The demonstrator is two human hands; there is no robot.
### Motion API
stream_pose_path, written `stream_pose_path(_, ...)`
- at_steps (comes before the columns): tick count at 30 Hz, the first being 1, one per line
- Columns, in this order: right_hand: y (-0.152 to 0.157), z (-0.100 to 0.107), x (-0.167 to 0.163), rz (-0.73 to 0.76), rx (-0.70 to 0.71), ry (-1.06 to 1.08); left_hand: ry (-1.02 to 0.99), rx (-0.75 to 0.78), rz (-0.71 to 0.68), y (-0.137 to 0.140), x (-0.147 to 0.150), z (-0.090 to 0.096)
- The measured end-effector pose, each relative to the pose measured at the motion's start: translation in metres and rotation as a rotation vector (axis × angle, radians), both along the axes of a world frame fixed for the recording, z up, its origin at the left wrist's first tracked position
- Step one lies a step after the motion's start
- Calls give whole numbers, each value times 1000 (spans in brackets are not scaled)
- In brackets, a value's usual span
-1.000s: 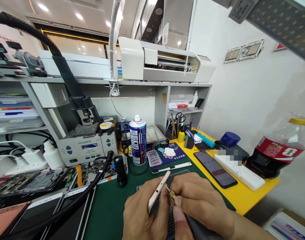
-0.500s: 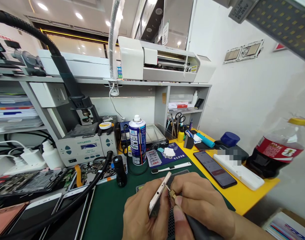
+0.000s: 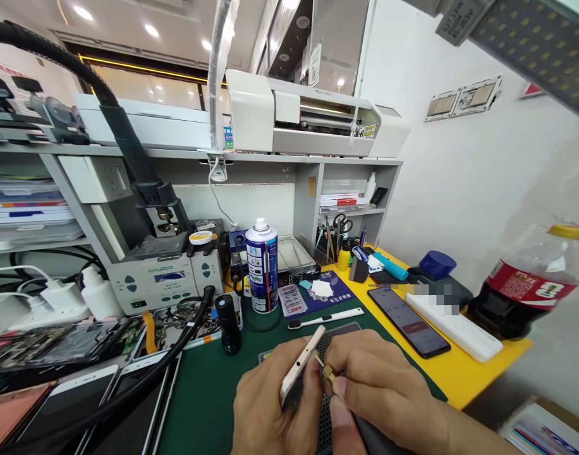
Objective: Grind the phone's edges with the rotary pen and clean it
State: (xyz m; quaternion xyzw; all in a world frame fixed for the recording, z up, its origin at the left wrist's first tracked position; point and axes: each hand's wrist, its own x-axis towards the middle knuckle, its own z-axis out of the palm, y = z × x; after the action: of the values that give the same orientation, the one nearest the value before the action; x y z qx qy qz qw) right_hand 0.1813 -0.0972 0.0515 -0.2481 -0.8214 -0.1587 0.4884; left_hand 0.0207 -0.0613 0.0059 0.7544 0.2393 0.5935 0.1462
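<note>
My left hand (image 3: 270, 395) is closed around a smartphone (image 3: 296, 366), held tilted so that its light-coloured narrow edge with small holes faces up. Part of the phone is hidden behind the fingers. My right hand (image 3: 384, 385) grips a dark grey handheld tool with a brass chuck (image 3: 329, 373) and a thin tip. Thumb and fingers pinch near the chuck, and the tip points at the phone's edge beside my left thumb. Whether the tip touches the phone, I cannot tell. Beneath both hands lies a dark perforated pad (image 3: 339, 331) on the green mat (image 3: 199, 392).
Behind my hands are a black-and-white brush (image 3: 325, 318), a spray can (image 3: 262, 265) and a black flashlight (image 3: 228, 324). A phone with a lit screen (image 3: 409, 321) lies to the right, near a cola bottle (image 3: 529, 284). Phones (image 3: 135, 404) and a black hose (image 3: 176, 351) occupy the left.
Both hands keep their hold and nearly the same place. The chuck and my right fingers have shifted very slightly; the whole view has moved a little.
</note>
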Motion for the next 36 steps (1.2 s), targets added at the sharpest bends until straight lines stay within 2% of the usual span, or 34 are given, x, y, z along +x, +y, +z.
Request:
stream_pose_path(18,2,-3,-2,-6,27,19,27,-18,-2,3,-2,-2)
stream_pose_path(28,0,-5,-5,10,10,50,21,-32,-16,3,-2,-1)
stream_pose_path(33,0,-6,-6,6,-19,45,18,8,-7,2,-2,0)
stream_pose_path(36,2,-6,-4,17,15,60,17,1,-2,2,-1,0)
